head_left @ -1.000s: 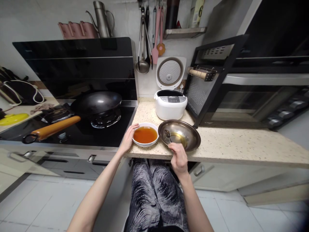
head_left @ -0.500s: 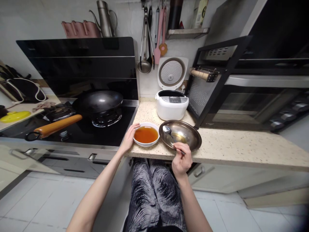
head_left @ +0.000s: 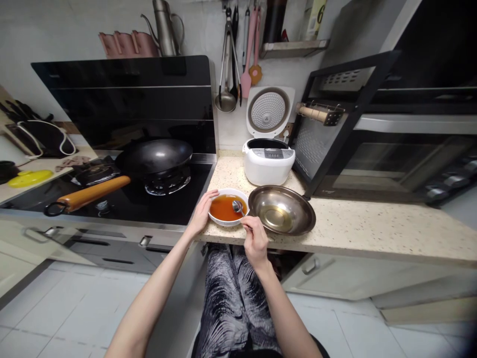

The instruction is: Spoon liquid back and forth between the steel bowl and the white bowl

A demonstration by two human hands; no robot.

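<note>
The right hand is pinching the thin handle of a small polished metal spoon, its grip clenched on the stem while the spoon's bowl is dipping into the amber liquid just ahead of the knuckles. The left hand is lying open against the near-left rim of the round white ceramic bowl, its grip not closed around anything, only bracing the glazed wall.

Judging from this, the spoon is best kept level and low over the bowl, since the thin, clear liquid will be running off a tilted edge quickly, and the smooth glaze will be sliding on the stone unless the bracing palm is pressing steadily.

Both bowls are sitting at the front edge of the speckled beige stone table. Just to the right of the spoon-holding grip, a wide shallow stainless-steel bowl is holding a pale yellowish pool at its centre, its brushed wall reflecting light. Beyond it a glossy white plastic rice cooker is standing with its lid raised. Far left of the grips, a dark rounded iron wok is resting on a black glass hob.
</note>
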